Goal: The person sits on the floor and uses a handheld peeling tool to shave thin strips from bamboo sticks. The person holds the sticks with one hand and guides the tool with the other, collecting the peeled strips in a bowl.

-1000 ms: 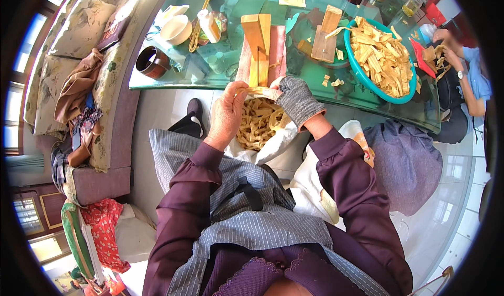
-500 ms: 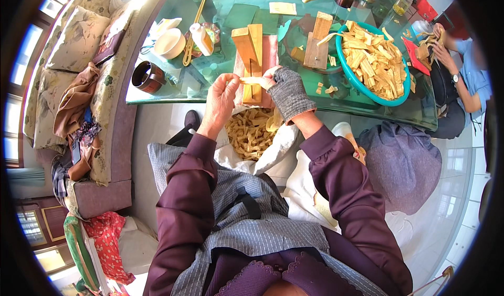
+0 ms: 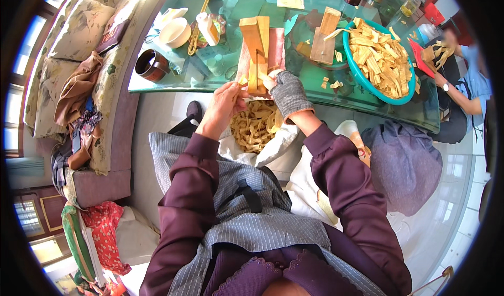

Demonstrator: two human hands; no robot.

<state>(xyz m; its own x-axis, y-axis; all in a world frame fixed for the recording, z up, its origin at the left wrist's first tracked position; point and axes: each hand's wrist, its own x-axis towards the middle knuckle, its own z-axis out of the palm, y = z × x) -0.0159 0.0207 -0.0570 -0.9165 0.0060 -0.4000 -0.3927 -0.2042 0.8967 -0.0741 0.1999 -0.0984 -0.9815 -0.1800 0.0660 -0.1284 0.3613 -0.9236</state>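
Note:
Both my hands are at the near table edge, one on each side of an upright wooden block stand (image 3: 255, 49) set on a pink cloth (image 3: 277, 46). My left hand (image 3: 227, 104), bare and closed, pinches a pale yellow strip (image 3: 243, 81) left of the stand's foot. My right hand (image 3: 289, 92), in a grey fingerless glove, is closed on a pale yellow end (image 3: 265, 79) on the other side. Whether both ends belong to one strip is hidden by the wood. Below, a white sack (image 3: 278, 148) holds many cut yellow pieces (image 3: 254, 125).
A teal basin (image 3: 411, 88) heaped with yellow strips stands right, beside a second wooden block (image 3: 324, 41). Left are a dark mug (image 3: 151, 65), a white bowl (image 3: 175, 32) and a white bottle (image 3: 208, 29). A co-worker's hand (image 3: 443, 80) is at the far right, near a red tray (image 3: 420, 59).
The strip stretched between my hands in front of the stand is now at the stand's foot. My left hand has dropped slightly and turned. The co-worker's hands have moved apart.

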